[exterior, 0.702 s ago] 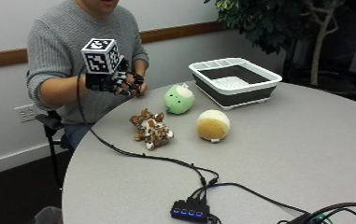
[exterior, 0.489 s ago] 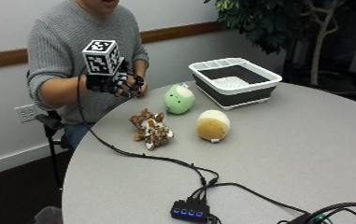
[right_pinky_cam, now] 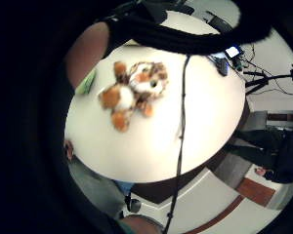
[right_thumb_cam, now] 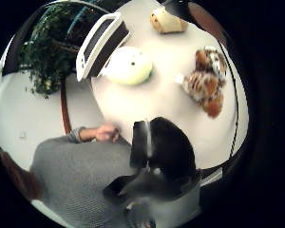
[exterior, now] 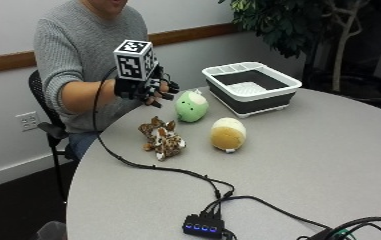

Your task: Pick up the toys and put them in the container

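A person in a grey sweater sits at a round grey table (exterior: pixel 350 150) with the gloved right hand (exterior: pixel 143 89) raised above the table's near edge, fingers spread and relaxed, holding nothing; it hangs just beside the green toy and above the striped one without touching either. Three toys lie on the table, none of them in the container. The first is a round pale green plush (exterior: pixel 191 105), nearest the hand and just short of the container. The second is a brown, white and orange striped plush animal (exterior: pixel 163 139) lying on its side close to the table's edge in front of the person. The third is a rounded cream and tan plush (exterior: pixel 228 134), set beside the striped one and a little apart from the green one. One container (exterior: pixel 251 88), a white-rimmed tub with dark walls, stands on the far part of the table; its inside seems to hold no toy, though the floor is only partly seen. In the thumb side palm view the same three toys show on the tabletop, and the person's bare left hand (right_thumb_cam: pixel 107 132) rests at the table's edge near the grey sleeve. One black cable (exterior: pixel 157 167) runs from the glove across the table to one small hub with blue lights (exterior: pixel 203 227). One leafy plant (exterior: pixel 290 22) stands behind the table.
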The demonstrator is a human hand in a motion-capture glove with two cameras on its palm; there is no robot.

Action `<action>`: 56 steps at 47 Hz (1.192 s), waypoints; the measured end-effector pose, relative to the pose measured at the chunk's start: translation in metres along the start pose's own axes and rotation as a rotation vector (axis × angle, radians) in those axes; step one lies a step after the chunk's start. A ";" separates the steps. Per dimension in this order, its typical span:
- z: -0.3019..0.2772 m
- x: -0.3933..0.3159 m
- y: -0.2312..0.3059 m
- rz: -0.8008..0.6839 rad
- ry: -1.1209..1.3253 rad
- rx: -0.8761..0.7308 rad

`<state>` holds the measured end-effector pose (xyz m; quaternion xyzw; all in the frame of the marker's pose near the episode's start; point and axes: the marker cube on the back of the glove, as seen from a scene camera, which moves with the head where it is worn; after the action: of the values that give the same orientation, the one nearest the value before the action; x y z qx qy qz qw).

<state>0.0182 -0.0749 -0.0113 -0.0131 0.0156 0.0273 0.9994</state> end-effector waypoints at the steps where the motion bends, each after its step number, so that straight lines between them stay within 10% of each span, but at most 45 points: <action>1: -0.002 0.003 -0.011 0.011 0.000 -0.003; 21: 0.129 0.030 -0.048 0.291 0.137 -0.350; 56: 0.075 0.022 -0.037 0.230 0.075 0.033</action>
<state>0.0447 -0.1089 0.0636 0.0042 0.0550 0.1409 0.9885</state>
